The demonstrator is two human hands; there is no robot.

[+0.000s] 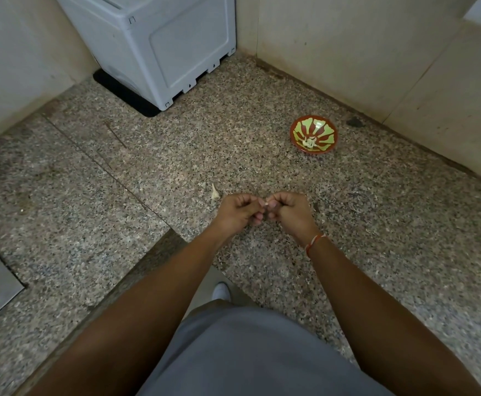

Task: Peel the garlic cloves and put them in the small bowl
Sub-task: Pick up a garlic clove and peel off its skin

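Both hands, left hand (238, 210) and right hand (286, 210), are pinching a tiny, light, slippery clove (266, 204) by its ends, fingers curled, papery skin likely tearing easily.

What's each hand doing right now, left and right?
Left hand: fingers curled, pinching the garlic clove.
Right hand: fingers curled, pinching the same clove from the other side.

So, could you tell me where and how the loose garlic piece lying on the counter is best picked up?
Pinch the garlic piece across its fat lower end, coming from above with the left hand, which is nearest. Its upper end tapers to a thin point that would likely slip, and it lies flat on the counter with open space around.
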